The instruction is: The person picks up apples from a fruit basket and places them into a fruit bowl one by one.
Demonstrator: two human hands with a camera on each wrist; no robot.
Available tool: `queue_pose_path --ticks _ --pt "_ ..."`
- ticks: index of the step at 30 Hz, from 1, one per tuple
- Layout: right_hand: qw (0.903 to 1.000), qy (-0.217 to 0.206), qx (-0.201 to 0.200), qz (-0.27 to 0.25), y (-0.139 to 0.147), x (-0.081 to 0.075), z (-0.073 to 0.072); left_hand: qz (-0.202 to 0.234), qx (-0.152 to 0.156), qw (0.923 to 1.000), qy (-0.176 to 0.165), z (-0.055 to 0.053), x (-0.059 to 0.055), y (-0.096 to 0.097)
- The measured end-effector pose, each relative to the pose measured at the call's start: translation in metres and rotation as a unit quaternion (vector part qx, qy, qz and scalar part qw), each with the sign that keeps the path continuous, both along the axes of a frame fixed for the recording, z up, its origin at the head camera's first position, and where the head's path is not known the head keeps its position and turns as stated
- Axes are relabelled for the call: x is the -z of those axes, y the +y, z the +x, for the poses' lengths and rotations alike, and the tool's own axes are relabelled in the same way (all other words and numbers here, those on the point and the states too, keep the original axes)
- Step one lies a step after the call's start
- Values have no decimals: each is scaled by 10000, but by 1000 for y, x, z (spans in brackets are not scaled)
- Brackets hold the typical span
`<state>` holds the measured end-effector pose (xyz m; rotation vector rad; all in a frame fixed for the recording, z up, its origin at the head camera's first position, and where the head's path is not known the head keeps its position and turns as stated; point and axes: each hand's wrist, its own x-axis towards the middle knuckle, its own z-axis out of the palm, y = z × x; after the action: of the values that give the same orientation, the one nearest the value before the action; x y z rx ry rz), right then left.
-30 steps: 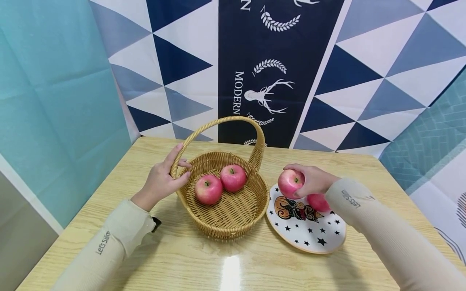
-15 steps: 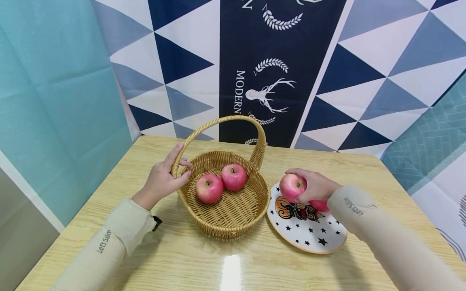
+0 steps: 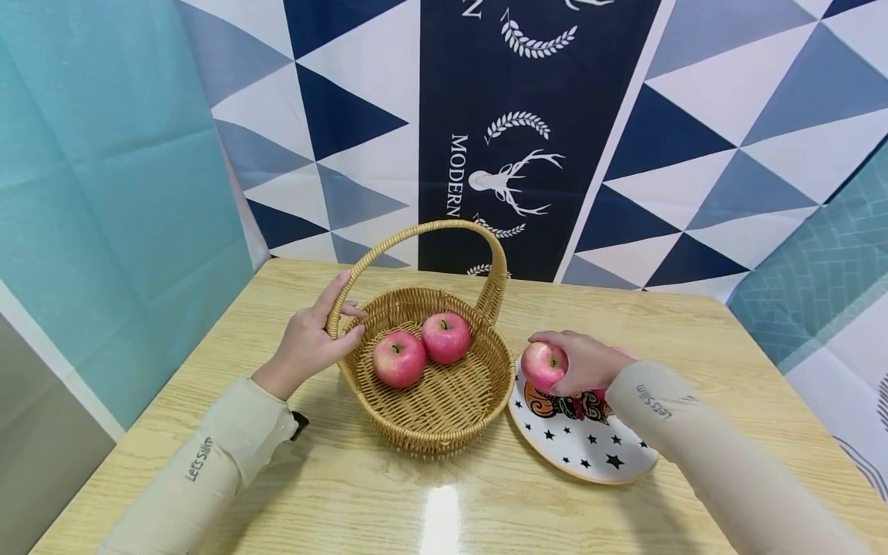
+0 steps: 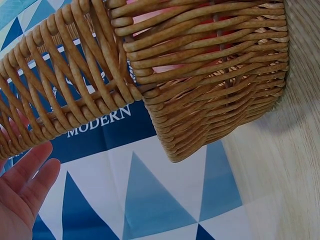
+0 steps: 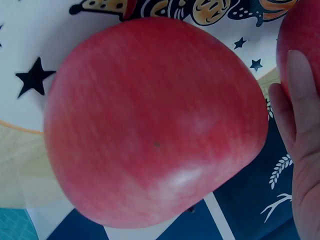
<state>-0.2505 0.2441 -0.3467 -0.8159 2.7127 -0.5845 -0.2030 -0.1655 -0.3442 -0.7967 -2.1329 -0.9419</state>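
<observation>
A round wicker basket (image 3: 444, 443) with a tall arched handle stands mid-table, two red apples (image 3: 398, 360) inside it. My left hand (image 3: 305, 343) loosely holds the left foot of the handle, thumb on one side and fingers passing round the other. In the left wrist view, fingers (image 4: 37, 185) show beside the woven handle (image 4: 65, 80). My right hand (image 3: 590, 362) grips an apple (image 3: 543, 366) over the white plate (image 3: 590, 462), right of the basket. Another apple (image 5: 155, 125) lies on the plate, mostly hidden by that hand in the head view.
The plate has a printed Halloween-like picture and black stars, its left edge near the basket. A light wooden table (image 3: 347, 493) carries everything. A patterned cloth (image 3: 347, 116) hangs behind the table, and a teal cloth (image 3: 139, 193) hangs at left.
My right hand has shifted left toward the basket and slightly down with the apple in its grip. The left hand, the basket and its apples have kept their places.
</observation>
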Motion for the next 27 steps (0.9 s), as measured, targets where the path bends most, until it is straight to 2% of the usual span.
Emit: queue_pose_path --ticks 7,15,22,27 --pt "9992 58 42 381 -5 -1 -2 -59 -50 10000 -59 0 -1 0" --pt "9991 -132 -44 396 -3 2 -3 -49 -49 9999 -98 1 -1 0" --pt "9992 -202 -185 295 -2 7 -5 -56 -6 10000 70 0 -1 -2" --pt "9989 -324 -129 323 -2 3 -4 -70 -3 9999 108 -2 2 -3"
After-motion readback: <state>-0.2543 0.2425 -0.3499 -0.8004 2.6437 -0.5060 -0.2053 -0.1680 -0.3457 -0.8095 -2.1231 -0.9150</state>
